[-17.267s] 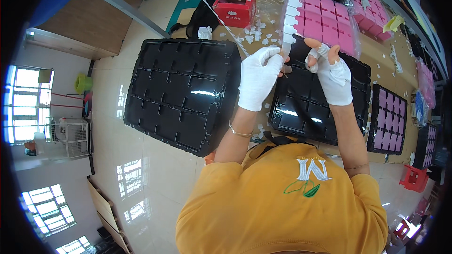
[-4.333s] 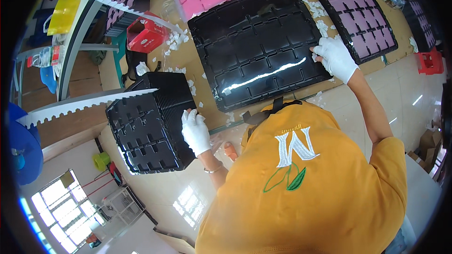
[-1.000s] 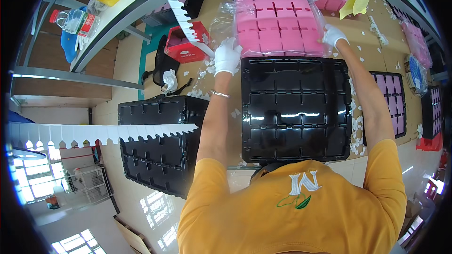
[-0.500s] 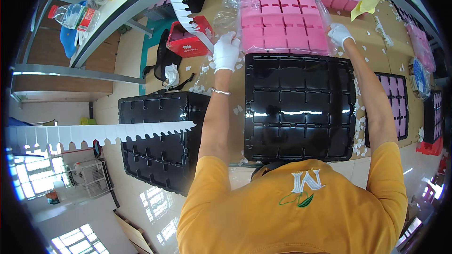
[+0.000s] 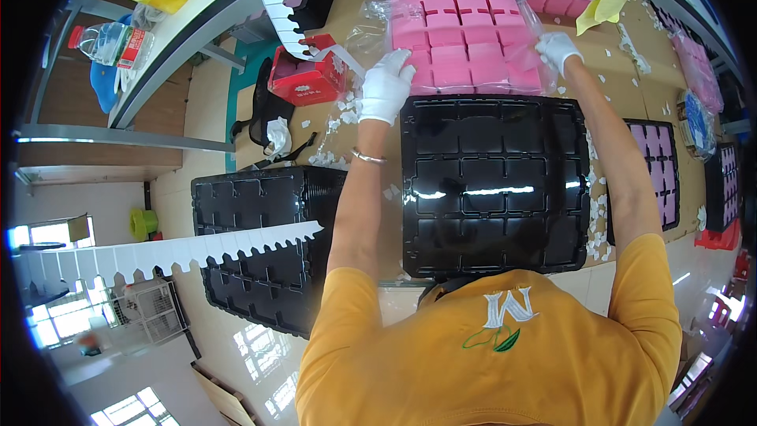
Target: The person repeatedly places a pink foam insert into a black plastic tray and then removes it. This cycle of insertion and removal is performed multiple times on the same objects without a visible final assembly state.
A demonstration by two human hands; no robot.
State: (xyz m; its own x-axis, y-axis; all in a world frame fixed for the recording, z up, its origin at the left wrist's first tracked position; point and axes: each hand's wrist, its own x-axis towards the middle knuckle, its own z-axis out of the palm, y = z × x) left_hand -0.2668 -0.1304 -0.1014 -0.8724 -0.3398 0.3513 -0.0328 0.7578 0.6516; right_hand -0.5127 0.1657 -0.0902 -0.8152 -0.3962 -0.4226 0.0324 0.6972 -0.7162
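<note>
Clock: read around the black tray (image 5: 495, 197), which lies face-up on the surface (image 5: 388, 229) in front of the person.
Pink foam block: the gridded pink foam block (image 5: 465, 43) sits at 12 o'clock, just past the tray's far edge, inside a clear bag (image 5: 533, 28).
Left hand: the gloved left hand (image 5: 386, 87), between 10 and 11 o'clock, has thumb and fingertips at the block's near-left side; whether it grips the film, I cannot tell.
Right hand: the gloved right hand (image 5: 558, 50), at 1 o'clock, has its fingers closed on the bag's right edge, film stretching toward the block.
Changed since four seconds ago: both hands were lower then, the left on the black tray stack (image 5: 256, 248), the right on the tray's right edge.
Changed since half a second ago: the left fingertips have come in over the block's left edge.
Around: the tray stack at 8 to 9 o'clock; a red box (image 5: 303, 87) at 10; a purple foam tray (image 5: 661, 162) at 3.
</note>
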